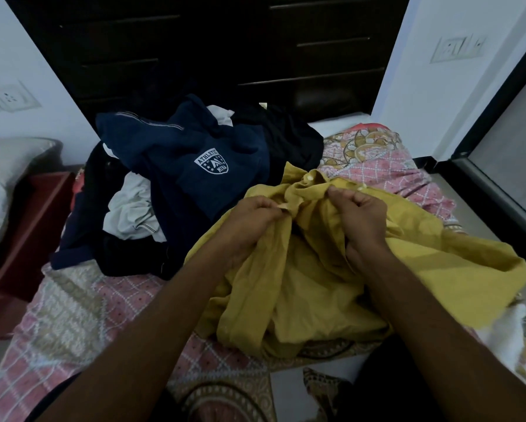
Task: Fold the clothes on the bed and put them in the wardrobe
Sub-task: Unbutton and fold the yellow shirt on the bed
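Item: mustard-yellow button shirt [316, 284], lying crumpled on the near part of the bed's pink patterned sheet [82, 315], just beside the unfolded heap. Left hand [252, 217] pinches the front edge by a button, fingers curled tight. Right hand [359, 220] grips the opposite edge near the collar, fingers clamped on cloth. Handling, judged: light, thin, limp, creases readily; best taken at collar and shoulder seams. Heap: navy crested sweatshirt [194, 141] uppermost, black garments [286, 138], pale grey garment [130, 208]. Container: dark cabinet [225, 50] with bar handles behind the bed, possibly the wardrobe; fronts closed, contents not visible.
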A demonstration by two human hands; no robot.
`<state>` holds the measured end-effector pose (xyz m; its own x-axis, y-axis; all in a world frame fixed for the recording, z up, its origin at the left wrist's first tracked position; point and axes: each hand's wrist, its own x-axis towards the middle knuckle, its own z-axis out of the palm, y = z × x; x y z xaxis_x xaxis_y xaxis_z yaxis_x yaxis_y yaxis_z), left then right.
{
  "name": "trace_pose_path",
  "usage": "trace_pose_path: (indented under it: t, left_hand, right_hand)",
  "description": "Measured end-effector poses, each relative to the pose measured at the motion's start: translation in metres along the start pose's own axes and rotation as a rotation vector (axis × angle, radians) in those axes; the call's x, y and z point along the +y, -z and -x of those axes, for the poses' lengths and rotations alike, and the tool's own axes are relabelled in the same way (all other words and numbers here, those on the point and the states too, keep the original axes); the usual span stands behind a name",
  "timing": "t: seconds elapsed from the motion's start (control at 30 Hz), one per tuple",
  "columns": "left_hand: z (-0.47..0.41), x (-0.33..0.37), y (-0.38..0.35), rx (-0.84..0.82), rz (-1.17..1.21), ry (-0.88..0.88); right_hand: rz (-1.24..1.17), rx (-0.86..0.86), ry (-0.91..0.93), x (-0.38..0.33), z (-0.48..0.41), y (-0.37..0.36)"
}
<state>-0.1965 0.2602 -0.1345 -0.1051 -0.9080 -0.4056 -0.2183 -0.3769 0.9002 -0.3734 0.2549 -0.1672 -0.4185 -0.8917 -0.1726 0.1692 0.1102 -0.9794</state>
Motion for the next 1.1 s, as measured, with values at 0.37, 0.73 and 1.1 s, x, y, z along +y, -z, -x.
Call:
trace_pose_path:
  t: [0.37,0.73,1.1]
  left_hand:
    - [0.011,-0.010,-0.007,-0.371,0.174,0.236]
    - [-0.008,-0.023,0.008,0.592,-0.844,-0.804]
    - [0.022,-0.038,-0.008,0.525,-0.634,-0.567]
  right_hand:
    - [0.030,0.078,0.153,0.001,-0.018,0.014]
    - [0.077,-0.351,-0.037,-0.006,0.005,0.005]
    - [0.102,-0.413,-0.132,0.016,0.040,-0.015]
